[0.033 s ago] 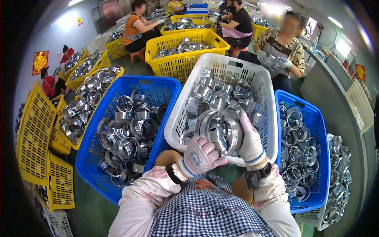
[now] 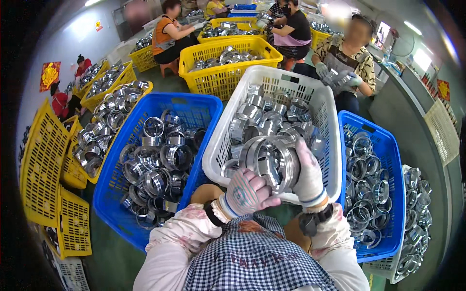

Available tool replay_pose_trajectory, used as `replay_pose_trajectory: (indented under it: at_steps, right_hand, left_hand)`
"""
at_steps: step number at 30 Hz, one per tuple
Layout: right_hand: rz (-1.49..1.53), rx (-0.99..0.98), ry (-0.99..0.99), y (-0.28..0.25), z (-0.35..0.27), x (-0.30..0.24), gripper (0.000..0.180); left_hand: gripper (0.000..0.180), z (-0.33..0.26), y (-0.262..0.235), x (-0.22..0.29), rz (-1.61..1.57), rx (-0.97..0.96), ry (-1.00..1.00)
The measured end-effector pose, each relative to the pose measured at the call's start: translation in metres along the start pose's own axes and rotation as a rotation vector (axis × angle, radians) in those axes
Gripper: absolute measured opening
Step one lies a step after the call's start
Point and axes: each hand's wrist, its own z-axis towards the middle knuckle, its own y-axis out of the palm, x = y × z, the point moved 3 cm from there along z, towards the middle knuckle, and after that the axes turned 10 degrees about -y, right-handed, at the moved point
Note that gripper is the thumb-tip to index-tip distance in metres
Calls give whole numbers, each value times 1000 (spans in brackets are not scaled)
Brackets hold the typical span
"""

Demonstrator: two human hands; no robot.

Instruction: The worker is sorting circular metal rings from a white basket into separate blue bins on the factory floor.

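Note:
A wide shiny metal ring [image 2: 290, 167] is held up over the near part of the white basket [image 2: 209, 162]. My left hand [image 2: 247, 191], in a striped white glove, has its fingers curled in at the ring's lower left side. My right hand [image 2: 309, 172], gloved too, grips the ring's right side. Part of the grip is hidden behind the ring and the fingers. Several more metal rings [image 2: 259, 112] lie loose in the white basket beneath.
Blue baskets of rings stand to the left [image 2: 109, 191] and right [image 2: 399, 194]. A yellow basket [image 2: 218, 80] is beyond. Across at the far right, a co-worker [image 2: 347, 60] in gloves handles rings. Other people sit farther back. Yellow crates [image 2: 42, 160] are stacked at left.
My right hand has shifted very slightly on the ring, its fingers closer to the rim. The co-worker's hands and rings have moved a little. My left hand looks the same.

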Motion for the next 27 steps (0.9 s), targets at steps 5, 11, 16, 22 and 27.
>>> replay_pose_trajectory:
  at_steps: [5, 11, 16, 22, 27]
  right_hand:
    - [-99, 332, 53, 22, -23, -37, 15]
    - [-185, -474, -155, 20, -32, 32, 25]
    - [576, -1, 497, 17, -29, 6, 46]
    - [-488, -527, -466, 16, -39, 19, 30]
    - [32, -326, 19, 5, -51, 24, 31]
  left_hand:
    - [40, 21, -20, 11, -540, 276, -284]
    - [48, 9, 1, -53, -1239, 180, -1139]
    - [31, -14, 11, -13, -244, -86, -241]
    - [34, 3, 19, -44, -1099, 94, -1025]
    - [35, -9, 13, -28, -521, 137, -612]
